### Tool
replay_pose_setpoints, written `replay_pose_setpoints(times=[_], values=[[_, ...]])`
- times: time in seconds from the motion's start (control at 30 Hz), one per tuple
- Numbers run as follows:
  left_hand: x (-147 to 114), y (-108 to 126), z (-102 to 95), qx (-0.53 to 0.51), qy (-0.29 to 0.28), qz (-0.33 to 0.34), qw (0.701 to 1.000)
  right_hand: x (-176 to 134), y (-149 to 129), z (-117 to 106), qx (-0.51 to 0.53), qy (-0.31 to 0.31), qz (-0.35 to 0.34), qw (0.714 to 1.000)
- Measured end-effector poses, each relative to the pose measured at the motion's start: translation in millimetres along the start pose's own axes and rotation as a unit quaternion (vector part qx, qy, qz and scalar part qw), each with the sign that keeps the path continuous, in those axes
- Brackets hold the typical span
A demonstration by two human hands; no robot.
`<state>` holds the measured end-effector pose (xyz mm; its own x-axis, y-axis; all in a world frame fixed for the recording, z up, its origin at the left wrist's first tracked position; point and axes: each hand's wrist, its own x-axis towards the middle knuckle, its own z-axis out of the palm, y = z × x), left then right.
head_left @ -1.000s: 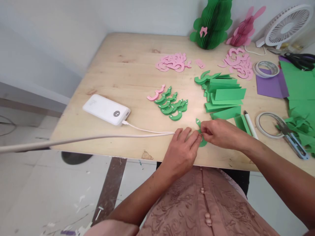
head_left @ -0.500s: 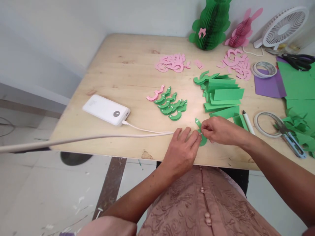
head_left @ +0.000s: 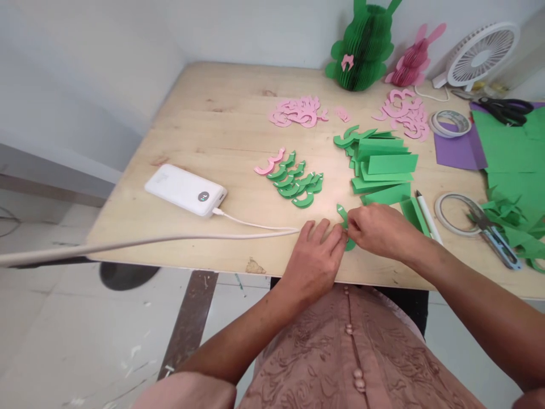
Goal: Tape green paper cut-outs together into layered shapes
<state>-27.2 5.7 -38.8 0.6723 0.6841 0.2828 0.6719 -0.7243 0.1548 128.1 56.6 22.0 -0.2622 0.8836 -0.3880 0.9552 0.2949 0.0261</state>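
A curved green paper cutout (head_left: 342,212) lies near the front edge of the table, partly covered by both hands. My left hand (head_left: 317,255) rests flat with fingers spread, its fingertips pressing the cutout's left side and lying beside a white cable (head_left: 238,236). From the right, my right hand (head_left: 374,230) meets the cutout with thumb and fingers pinched; what is between the fingertips is hidden. Just beyond, several green cutouts (head_left: 303,200) with small white strips lie in a row, a pink cutout (head_left: 271,165) at their far left end.
A white power bank (head_left: 183,189) sits on the left. Folded green papers (head_left: 392,165) and pink cutouts (head_left: 298,111) lie farther back. On the right are a pen (head_left: 428,216), tape roll (head_left: 458,213), cutter (head_left: 500,244) and scissors (head_left: 506,108). Paper rabbits (head_left: 361,51) and a fan (head_left: 483,57) stand behind.
The view has shifted slightly, so the things on the right appear a little farther left. Both hands stay at the green cutout, with hardly any movement.
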Motion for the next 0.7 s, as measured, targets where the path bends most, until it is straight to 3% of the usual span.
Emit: replay_pose_setpoints(times=[0.13,0.33,0.5,0.7], values=[[0,1,0.1,-0.003,0.002,-0.006,1.0,-5,7,5,-0.002,0.042,0.029,0.999],[-2,1,2.6,-0.015,0.015,-0.011,1.0,-26,22,27,0.159,0.178,0.051,0.97],[-2,1,3.3,-0.022,0.016,-0.019,0.999,-43,15,54,0.273,0.248,0.032,0.929],[-1,2,2.5,-0.018,0.014,-0.021,1.0,-51,6,76,0.274,0.354,-0.04,0.893]])
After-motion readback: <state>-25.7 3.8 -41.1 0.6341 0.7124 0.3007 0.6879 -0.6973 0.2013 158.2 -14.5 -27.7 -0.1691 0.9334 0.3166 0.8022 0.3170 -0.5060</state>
